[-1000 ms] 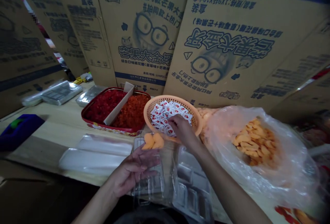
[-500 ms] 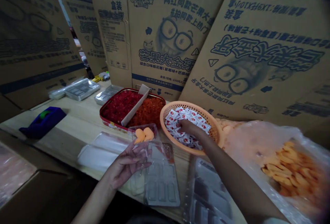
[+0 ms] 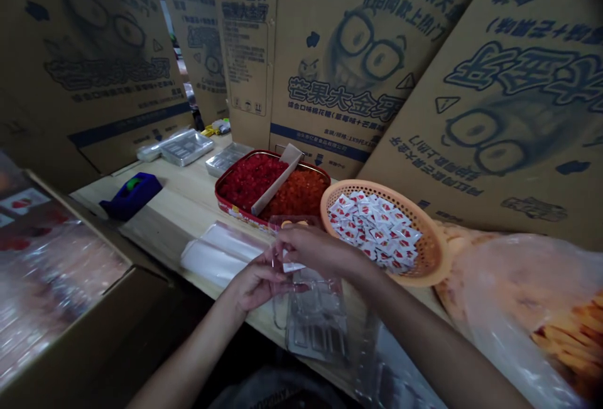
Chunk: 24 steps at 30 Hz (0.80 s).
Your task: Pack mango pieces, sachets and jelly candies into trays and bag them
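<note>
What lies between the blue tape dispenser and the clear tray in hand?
Head view: a stack of clear plastic sleeves beside the left hand holding the clear tray; otherwise bare table up to the tape dispenser.

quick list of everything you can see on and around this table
cardboard boxes: several, brown with blue print, behind the table
table: one, pale wood, under everything
tin tray: one, red, mid table, red and orange bits inside
basket: one, orange, right of the tin tray
sachets: many, white and red, in the basket
bag: one, clear, far right, orange pieces inside
tape dispenser: one, blue, left side
clear tray: one, transparent, near edge
single sachet: one, white, over the clear tray
left hand: one, holds the clear tray
right hand: one, pinches the single sachet
</note>
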### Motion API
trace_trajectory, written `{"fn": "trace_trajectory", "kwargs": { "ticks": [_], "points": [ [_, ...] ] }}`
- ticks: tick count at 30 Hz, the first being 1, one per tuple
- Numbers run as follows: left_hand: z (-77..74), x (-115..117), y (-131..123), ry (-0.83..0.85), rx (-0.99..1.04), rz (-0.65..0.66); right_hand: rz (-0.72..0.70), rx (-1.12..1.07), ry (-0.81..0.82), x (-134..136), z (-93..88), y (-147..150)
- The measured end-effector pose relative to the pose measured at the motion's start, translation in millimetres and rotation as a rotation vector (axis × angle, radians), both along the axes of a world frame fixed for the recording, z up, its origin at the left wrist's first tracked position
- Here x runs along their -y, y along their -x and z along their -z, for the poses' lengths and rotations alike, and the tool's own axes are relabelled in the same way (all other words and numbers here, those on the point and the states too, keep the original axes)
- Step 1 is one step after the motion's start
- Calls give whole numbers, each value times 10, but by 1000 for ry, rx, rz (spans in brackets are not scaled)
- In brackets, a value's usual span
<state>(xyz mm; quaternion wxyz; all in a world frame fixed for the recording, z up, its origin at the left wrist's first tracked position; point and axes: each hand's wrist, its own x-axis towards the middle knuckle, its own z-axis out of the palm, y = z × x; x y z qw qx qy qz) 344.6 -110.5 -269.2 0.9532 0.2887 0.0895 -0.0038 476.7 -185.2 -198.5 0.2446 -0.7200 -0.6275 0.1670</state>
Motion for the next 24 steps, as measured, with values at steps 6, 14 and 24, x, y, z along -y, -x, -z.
{"fn": "trace_trajectory", "kwargs": {
  "ticks": [6,14,24],
  "points": [
    [133,-109,67,31,54,34,342,127,179,215,87,-640],
    [194,-199,151,58,123,-1,497,254,539,449,683,-1357],
    [230,-273,248,57,49,-90,465,212,545,559,795,-1341]
  ]
}}
